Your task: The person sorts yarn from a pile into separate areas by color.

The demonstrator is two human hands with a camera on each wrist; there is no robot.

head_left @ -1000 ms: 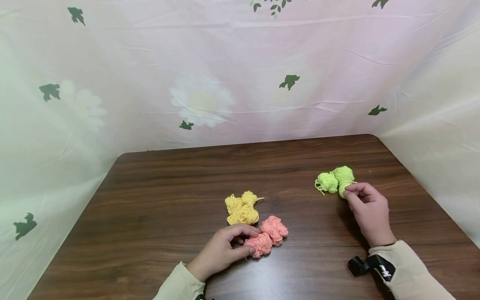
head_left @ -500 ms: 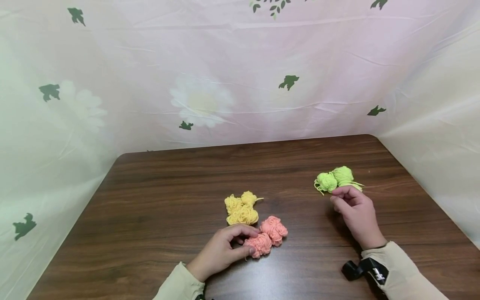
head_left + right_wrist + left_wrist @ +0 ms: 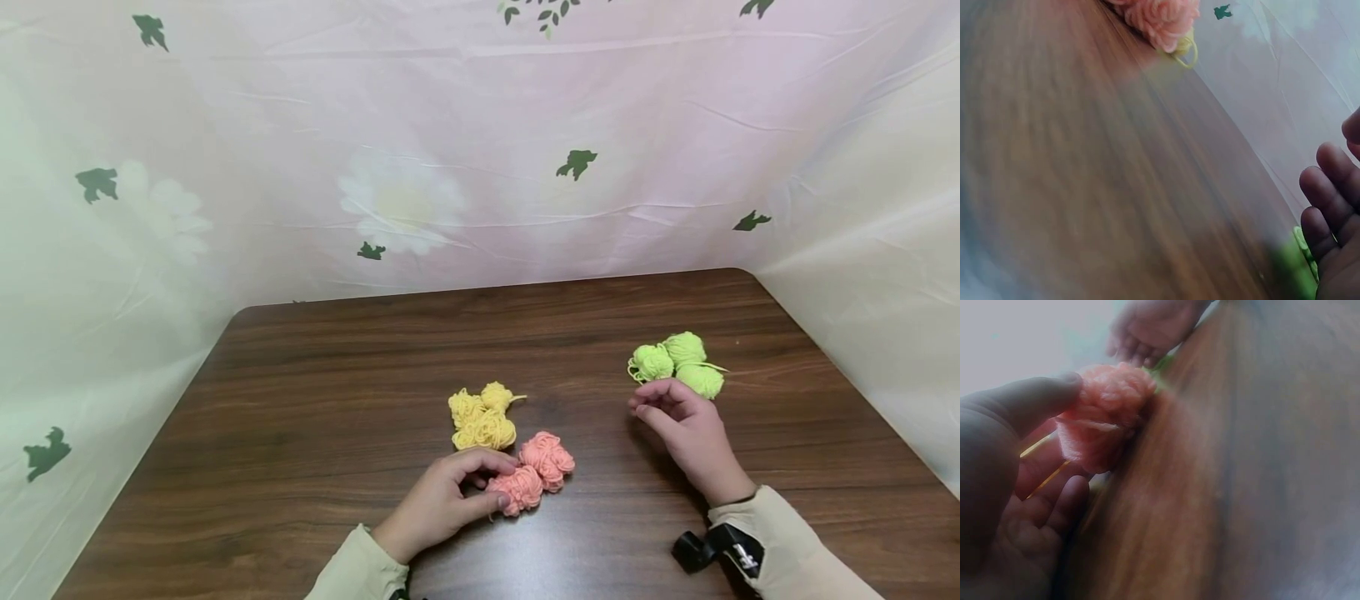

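Observation:
My left hand [image 3: 438, 508] holds a pink yarn ball [image 3: 522, 490] between thumb and fingers on the table; the left wrist view also has this grip on the yarn ball [image 3: 1107, 419]. A second pink yarn ball [image 3: 547, 458] touches it on the far right side. Just in front of three green yarn balls [image 3: 701, 381], my right hand [image 3: 690, 433] hovers with loosely bent fingers and nothing in them. In the right wrist view its fingers [image 3: 1321, 187] are apart from the blurred green yarn [image 3: 1294, 269].
Several yellow yarn balls [image 3: 486, 429] lie clustered beyond my left hand, close to the pink ones. The brown wooden table [image 3: 337, 375] ends at a patterned cloth backdrop [image 3: 480, 167] behind and on both sides.
My right hand has let go of the nearest green yarn ball and moved left and toward me, leaving that ball beside the other two. My left hand stays on the pink ball.

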